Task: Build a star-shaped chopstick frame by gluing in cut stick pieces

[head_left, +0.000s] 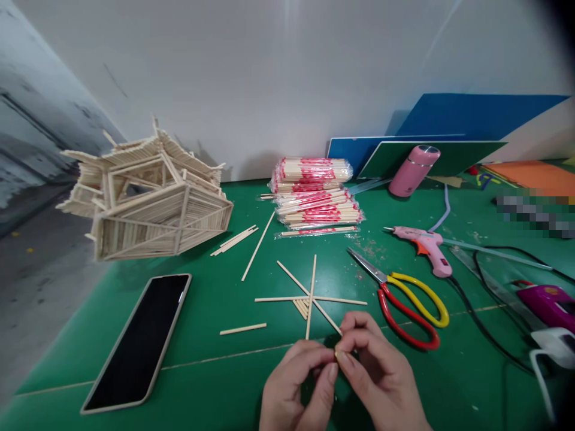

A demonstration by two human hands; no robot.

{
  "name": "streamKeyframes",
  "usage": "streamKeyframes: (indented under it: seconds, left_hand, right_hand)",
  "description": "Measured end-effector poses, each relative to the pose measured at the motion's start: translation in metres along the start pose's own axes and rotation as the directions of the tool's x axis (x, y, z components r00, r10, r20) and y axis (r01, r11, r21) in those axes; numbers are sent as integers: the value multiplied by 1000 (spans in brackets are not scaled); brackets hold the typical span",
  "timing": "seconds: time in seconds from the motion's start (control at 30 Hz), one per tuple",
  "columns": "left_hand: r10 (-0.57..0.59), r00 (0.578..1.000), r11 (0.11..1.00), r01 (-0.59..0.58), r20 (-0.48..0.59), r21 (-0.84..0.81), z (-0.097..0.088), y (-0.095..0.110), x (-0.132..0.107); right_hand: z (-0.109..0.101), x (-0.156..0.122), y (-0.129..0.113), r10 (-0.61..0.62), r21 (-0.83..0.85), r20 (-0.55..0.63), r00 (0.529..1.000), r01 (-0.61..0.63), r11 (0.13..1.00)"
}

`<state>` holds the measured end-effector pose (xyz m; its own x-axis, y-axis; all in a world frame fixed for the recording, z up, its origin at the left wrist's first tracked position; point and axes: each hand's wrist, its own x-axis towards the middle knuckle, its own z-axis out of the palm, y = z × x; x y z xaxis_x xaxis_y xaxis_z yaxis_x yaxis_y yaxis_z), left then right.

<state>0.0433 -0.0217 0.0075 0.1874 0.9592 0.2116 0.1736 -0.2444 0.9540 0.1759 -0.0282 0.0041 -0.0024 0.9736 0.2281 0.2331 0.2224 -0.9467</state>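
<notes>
Two hands meet at six o'clock: our left hand point(299, 383) and right hand point(377, 371) both pinch a small tan piece point(336, 354) at the fingertips, just below the crossed sticks point(309, 298). We judge this fine fitting work that calls for a steady grip. On the green table point(215, 371), scissors point(413, 305) lie at three o'clock and a stick model point(148, 197) stands at ten, with a grey wall point(269, 72) behind.

Two hands point(294, 383) point(380, 368), one stub point(336, 355), one phone point(139, 341)
</notes>
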Motion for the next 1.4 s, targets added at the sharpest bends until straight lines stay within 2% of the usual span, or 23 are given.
streamKeyframes:
  seconds: [0.13,0.23,0.37,0.43,0.57,0.7,0.8,0.97,1.1,1.17,1.23,1.27,1.33,1.4]
  left_hand:
    - [-70,998,997,69,-7,-46,4,1,-3]
    - [-128,992,988,127,-5,-85,3,0,-2]
    - [-192,981,973,195,33,-124,2,-2,1]
    - [-236,972,959,236,21,-159,2,-1,2]
    - [-310,947,927,282,-85,-248,6,2,5]
    - [-290,947,936,251,-136,-247,8,4,9]
    - [-245,963,955,219,-113,-198,7,1,11]
    - [-184,980,976,174,-74,-129,2,-3,13]
    - [-146,988,985,139,-59,-105,-1,-7,11]
    - [-134,989,988,128,-62,-87,-3,-9,10]
    - [-123,989,991,119,-85,-55,-7,-11,10]
    - [-113,989,993,110,-100,-31,-9,-12,11]
    - [-69,993,997,73,-100,37,-15,-12,15]
    - [8,998,992,-1,-58,129,-21,-13,21]
  right_hand:
    - [-2,-7,3,-38,-68,-54,998,34,997]
    - [0,-11,3,-129,-175,-100,987,110,978]
    - [3,-11,1,-234,-307,-101,967,193,932]
    - [4,-10,0,-250,-305,-101,963,210,929]
    - [10,-9,-2,-217,-211,-127,968,187,959]
    - [20,-12,0,-145,-131,-247,958,115,985]
    - [26,-14,4,-144,-118,-277,950,115,986]
    - [26,-14,7,-139,-95,-283,949,117,989]
    - [25,-14,3,-151,-117,-203,967,129,985]
    - [19,-12,1,-176,-198,-154,972,144,970]
    - [3,-3,3,-185,-369,-177,967,109,923]
    - [-9,4,6,-176,-516,-251,952,23,857]
    - [-42,23,18,-149,-586,-365,919,-102,804]
    - [-81,44,34,-126,-650,-531,838,-307,695]
